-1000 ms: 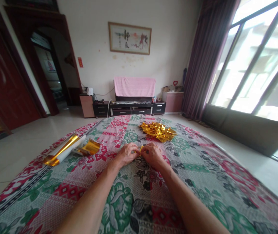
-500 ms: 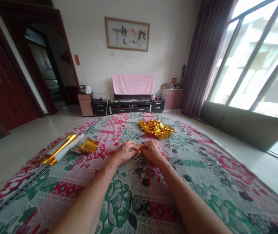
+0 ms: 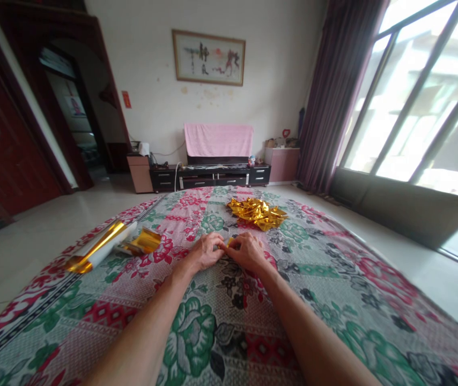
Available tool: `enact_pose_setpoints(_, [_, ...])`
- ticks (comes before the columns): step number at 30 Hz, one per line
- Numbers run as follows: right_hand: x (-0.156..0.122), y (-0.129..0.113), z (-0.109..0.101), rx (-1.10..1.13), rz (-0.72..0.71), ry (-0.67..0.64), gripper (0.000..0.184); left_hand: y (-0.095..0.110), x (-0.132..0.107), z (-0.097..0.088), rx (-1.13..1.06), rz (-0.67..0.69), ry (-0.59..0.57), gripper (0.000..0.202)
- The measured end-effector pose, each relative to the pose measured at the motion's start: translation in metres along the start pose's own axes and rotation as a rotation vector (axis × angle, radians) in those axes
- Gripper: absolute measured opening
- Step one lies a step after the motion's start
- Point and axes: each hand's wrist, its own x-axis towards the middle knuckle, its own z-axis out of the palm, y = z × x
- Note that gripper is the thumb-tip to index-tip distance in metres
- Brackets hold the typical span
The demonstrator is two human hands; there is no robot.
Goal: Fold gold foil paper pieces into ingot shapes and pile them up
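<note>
Between my fingertips is a small piece of gold foil paper (image 3: 229, 242), mostly covered by my hands. My left hand (image 3: 208, 251) pinches it from the left, fingers curled. My right hand (image 3: 248, 250) grips it from the right, its thumb and fingertips meeting those of the left. Both hands rest low over the flowered cloth. Just beyond them lies a heap of folded gold foil pieces (image 3: 258, 213). To the left are a roll of gold foil paper (image 3: 102, 244) with a white back and a curled stack of gold foil sheets (image 3: 145, 241).
A flowered cloth (image 3: 191, 338) covers the broad surface under my arms. Beyond its far edge stands a low black cabinet (image 3: 199, 178), with a pink towel (image 3: 219, 139) draped over something on it. Windows and a purple curtain (image 3: 333, 96) are at the right.
My right thumb and fingers have shifted slightly left and closer to my left fingertips, covering more of the small foil piece. The heap, roll and sheets have stayed in place.
</note>
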Motion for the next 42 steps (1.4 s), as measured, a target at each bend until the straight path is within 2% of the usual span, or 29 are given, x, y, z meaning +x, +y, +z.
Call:
enact_pose_setpoints(3, [0.002,0.001,0.002,-0.011,0.021,-0.023,0.038,0.002,0.0,-0.001,-0.004,-0.009,-0.018,0.011])
enact_pose_setpoints(8, [0.004,0.001,-0.001,-0.034,0.053,-0.068,0.016,0.006,-0.001,-0.005,-0.009,-0.011,-0.039,0.014])
enact_pose_setpoints(19, [0.008,0.009,0.003,-0.024,0.045,-0.063,0.028,0.008,-0.002,-0.006,0.003,-0.013,-0.037,0.012])
enact_pose_setpoints(26, [0.008,0.02,0.007,0.117,-0.068,0.137,0.033,0.016,-0.003,-0.01,0.058,0.034,-0.031,0.014])
enact_pose_setpoints(31, [0.01,0.019,0.011,0.084,-0.206,0.05,0.037,0.023,-0.002,-0.012,0.124,0.026,-0.025,0.011])
enact_pose_setpoints(35, [0.007,0.013,0.009,0.018,-0.279,-0.028,0.033,0.022,-0.001,-0.01,0.135,0.046,-0.017,0.012])
enact_pose_setpoints(42, [0.008,0.013,0.009,-0.005,-0.201,0.023,0.033,0.013,-0.002,-0.008,0.167,0.031,0.058,0.019])
